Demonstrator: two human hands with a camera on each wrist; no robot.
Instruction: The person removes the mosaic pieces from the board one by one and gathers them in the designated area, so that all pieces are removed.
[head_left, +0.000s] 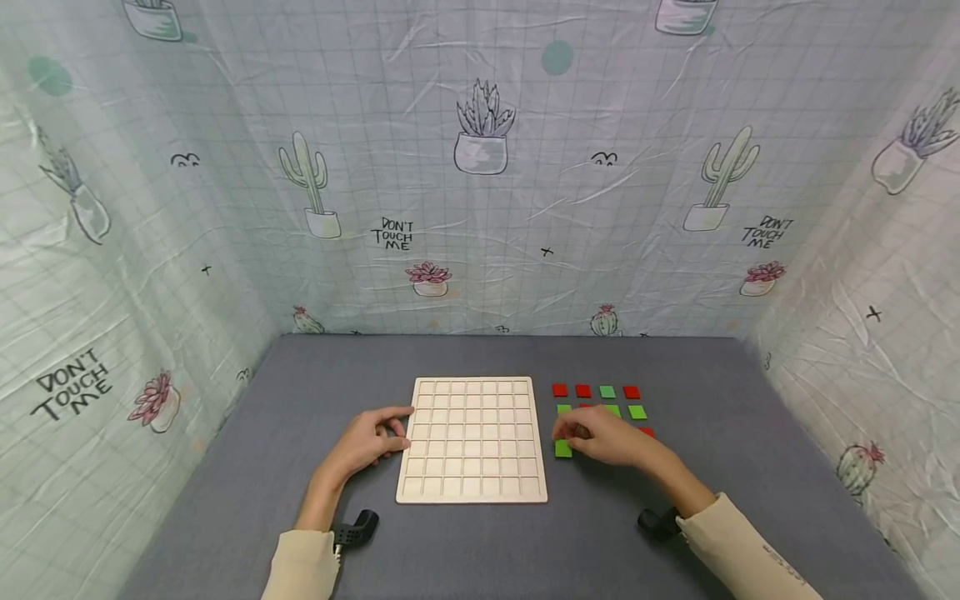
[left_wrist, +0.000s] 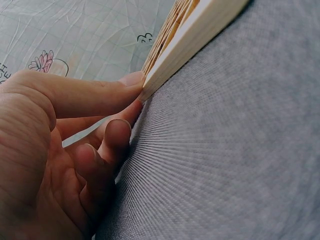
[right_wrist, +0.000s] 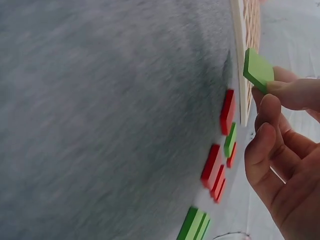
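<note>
A square wooden board [head_left: 472, 440] with a grid of shallow cells lies flat on the grey table. My left hand [head_left: 369, 437] is at its left edge; index fingertip and thumb touch the rim apart from each other, and the other fingers bend loosely below. Close up in the left wrist view, the thumb [left_wrist: 100, 95] meets the board's side [left_wrist: 175, 47]. Right of the board, my right hand [head_left: 600, 435] pinches a small green square tile [right_wrist: 258, 70] between thumb and index finger. The right hand partly covers the loose tiles beneath it in the head view.
Several red and green square tiles lie in rows right of the board, among them a red tile [head_left: 582, 391] and a green tile [head_left: 637, 412]. Grey cloth [head_left: 480, 550] covers the table. A printed curtain [head_left: 480, 208] hangs behind and along both sides.
</note>
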